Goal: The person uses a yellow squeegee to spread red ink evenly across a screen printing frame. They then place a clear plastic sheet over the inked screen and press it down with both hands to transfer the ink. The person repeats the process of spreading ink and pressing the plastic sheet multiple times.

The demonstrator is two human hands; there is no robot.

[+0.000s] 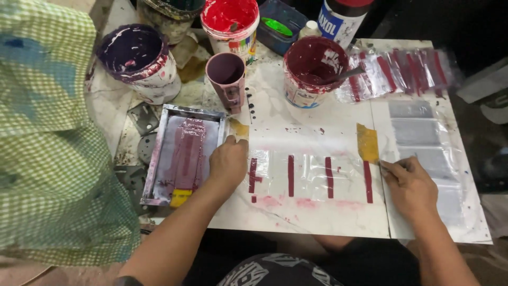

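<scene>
The left hand (228,161) rests knuckles-up, fingers curled together, on the right edge of the small metal-framed printing screen (182,153). Right of it lies a clear plastic sheet (309,177) bearing dark-red stripes. At its right end, the right hand (410,185) pinches the sheet's edge just beside a yellow tape piece (367,143).

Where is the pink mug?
In the head view, the pink mug stands upper middle-left, between the purple paint bucket and the maroon paint bucket.

A white, paint-stained table (317,212) fills the middle, brightly lit. Left of the hands hangs a green checked cloth (47,132). Beyond the hands it is dark
</scene>
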